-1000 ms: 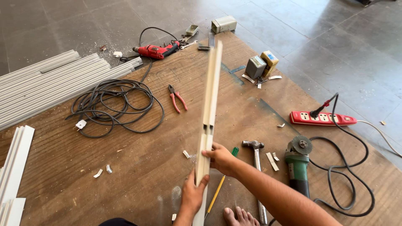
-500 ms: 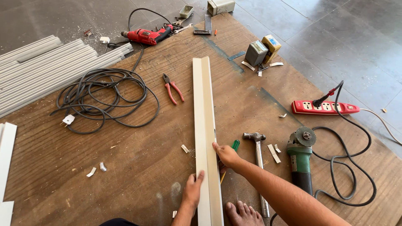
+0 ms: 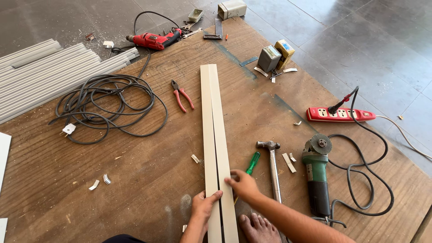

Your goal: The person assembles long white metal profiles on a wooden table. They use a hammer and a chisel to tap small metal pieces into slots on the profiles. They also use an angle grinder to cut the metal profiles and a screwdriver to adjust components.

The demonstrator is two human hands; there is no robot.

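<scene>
Since the earlier frames, we are laying the two cream trim strips [image 3: 215,135] flat and side by side on the plywood board [image 3: 135,180], where one was tilted up before. Going left to right: grey profiles [image 3: 49,72], coiled cable [image 3: 108,105], red pliers [image 3: 181,95], then the strips, green screwdriver [image 3: 252,163], hammer [image 3: 271,164], angle grinder [image 3: 316,173], red power strip [image 3: 340,114]. Our left hand [image 3: 204,208] is pinching the near end; our right hand [image 3: 241,185] is pressing open fingers on the right strip. Both are resting at the near end, the strips reaching away from us. We judge uneven pressure could skew the strips apart, and our bare foot [image 3: 257,228] is sitting close to the hammer.
</scene>
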